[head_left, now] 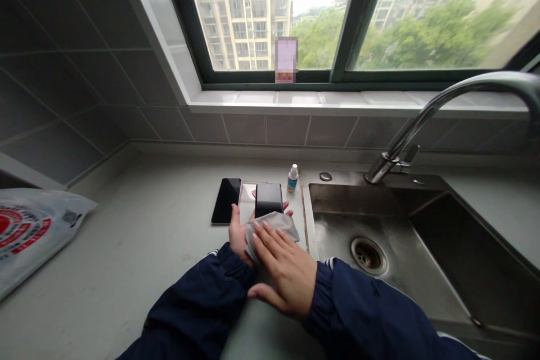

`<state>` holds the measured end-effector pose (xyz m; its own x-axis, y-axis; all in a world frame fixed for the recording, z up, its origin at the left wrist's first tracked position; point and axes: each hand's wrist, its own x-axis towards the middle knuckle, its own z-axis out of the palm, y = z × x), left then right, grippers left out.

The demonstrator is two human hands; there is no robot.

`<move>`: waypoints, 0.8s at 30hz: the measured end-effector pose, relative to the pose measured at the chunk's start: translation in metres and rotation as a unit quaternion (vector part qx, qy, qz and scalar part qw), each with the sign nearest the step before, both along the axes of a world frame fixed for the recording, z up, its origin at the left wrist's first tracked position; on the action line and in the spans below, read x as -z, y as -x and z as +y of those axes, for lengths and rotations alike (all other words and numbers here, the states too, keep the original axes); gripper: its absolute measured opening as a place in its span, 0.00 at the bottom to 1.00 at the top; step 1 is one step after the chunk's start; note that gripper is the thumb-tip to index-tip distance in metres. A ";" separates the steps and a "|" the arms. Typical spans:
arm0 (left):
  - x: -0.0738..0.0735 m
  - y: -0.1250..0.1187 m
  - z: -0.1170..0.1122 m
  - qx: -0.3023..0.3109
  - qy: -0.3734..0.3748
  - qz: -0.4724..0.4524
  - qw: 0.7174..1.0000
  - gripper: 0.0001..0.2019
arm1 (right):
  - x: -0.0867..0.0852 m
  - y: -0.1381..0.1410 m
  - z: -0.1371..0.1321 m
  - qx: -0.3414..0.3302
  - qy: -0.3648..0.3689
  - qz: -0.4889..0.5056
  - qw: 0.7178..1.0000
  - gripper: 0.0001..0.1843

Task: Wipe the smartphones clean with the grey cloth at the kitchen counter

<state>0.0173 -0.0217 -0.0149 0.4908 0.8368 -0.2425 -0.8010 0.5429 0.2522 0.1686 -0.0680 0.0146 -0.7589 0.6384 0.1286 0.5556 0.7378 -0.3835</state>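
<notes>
My left hand (238, 234) is under a dark-screened smartphone (269, 198), holding it from below. Its thumb sticks up on the left, and fingertips show past the phone's right edge. A grey cloth (278, 225) covers the near part of the phone. Flat on that cloth lies my right hand (282, 270), fingers stretched out and thumb apart. Left of the phone, a black-screened tablet or larger phone (226, 201) rests on the counter. Partly hidden behind the held phone is a pale flat item (247, 191). A small white spray bottle (292, 178) with a blue label stands upright to the right.
On the right, a steel sink (337, 208) with a drain (368, 255) is set into the pale counter (160, 225). A chrome faucet (422, 118) arches over it. A plastic bag (37, 230) with red print lies far left. Behind is a tiled windowsill (295, 97).
</notes>
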 end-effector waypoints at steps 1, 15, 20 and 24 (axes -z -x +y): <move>0.000 0.000 0.000 0.001 -0.002 0.001 1.000 0.60 | -0.002 0.000 -0.001 0.007 -0.003 0.000 1.000 0.45; 0.006 -0.009 -0.004 0.045 -0.066 -0.034 0.996 0.56 | 0.006 -0.002 0.010 0.058 -0.026 -0.018 0.998 0.47; 0.005 -0.023 -0.005 -0.039 -0.029 0.003 0.999 0.40 | 0.006 -0.010 0.028 0.083 -0.072 -0.028 0.994 0.47; 0.009 -0.025 -0.005 -0.078 -0.017 0.051 0.996 0.32 | 0.007 -0.020 0.042 0.111 -0.123 -0.011 0.986 0.46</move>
